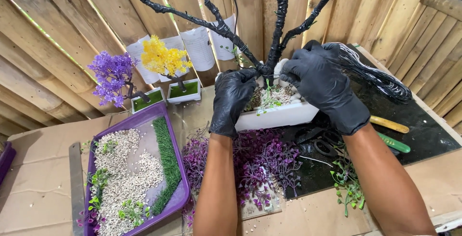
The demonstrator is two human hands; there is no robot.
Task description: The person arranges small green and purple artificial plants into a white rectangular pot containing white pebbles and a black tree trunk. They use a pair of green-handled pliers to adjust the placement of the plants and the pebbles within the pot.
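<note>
Black-wrapped tree (278,33) rooted in a white pot (276,115) at the table's centre, its trunk base pinched by the gloved left hand (232,98) and right hand (321,84), with purple leaves (262,161) just below, a purple tray (144,120) at left, and scissors (325,144) at right.
</note>
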